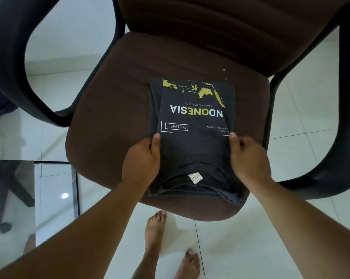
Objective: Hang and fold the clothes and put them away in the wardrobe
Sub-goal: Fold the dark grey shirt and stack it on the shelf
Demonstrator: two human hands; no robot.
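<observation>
Dark folded T-shirt point(192, 141), yellow-and-white print upward.

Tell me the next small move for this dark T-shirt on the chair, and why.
Probably lift the collar end and fold it away over the print. The dark grey printed T-shirt lies on the brown fabric chair seat with its sides already folded in, and the left hand and right hand pinch its two edges midway, so one crosswise fold would finish it.

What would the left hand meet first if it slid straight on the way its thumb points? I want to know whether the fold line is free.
Only more of the folded T-shirt under the left hand, then bare chair seat, with the backrest beyond, probably.
</observation>
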